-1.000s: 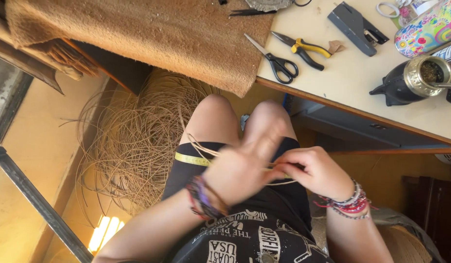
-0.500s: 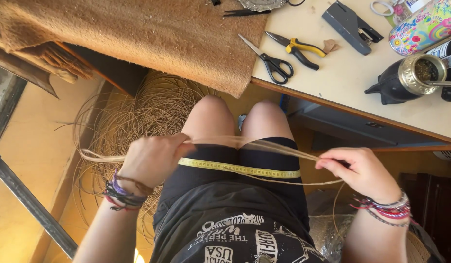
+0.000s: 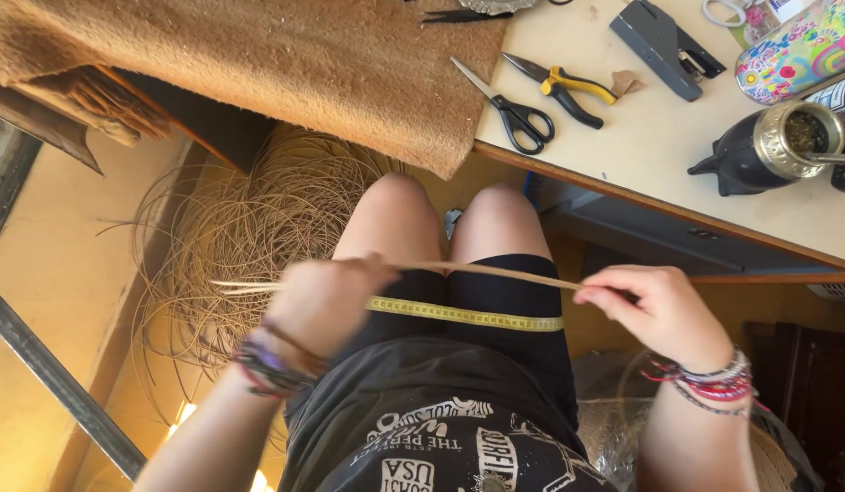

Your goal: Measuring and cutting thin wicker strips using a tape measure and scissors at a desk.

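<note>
left hand (image 3: 327, 296), motion-blurred, grip closed around a thin pale tan reed strand (image 3: 495, 271); right hand (image 3: 655, 305) pinches the same strand between thumb and fingertips at its right end. strand runs taut and nearly level between the two grips, above both bare thighs, a short tail poking out past the left grip toward the left. just below it a yellow flexible measuring tape (image 3: 463, 315) lies flat across the black shorts, touching neither hand as far as i can tell. loose coil of tan reed (image 3: 249, 228) sits on the floor left of the knees. on the cream tabletop (image 3: 659, 155): black-handled scissors (image 3: 514, 107), yellow-and-black pliers (image 3: 564, 88), grey stapler (image 3: 664, 36), brown fuzzy cloth (image 3: 286, 64) draped over the edge.
</note>
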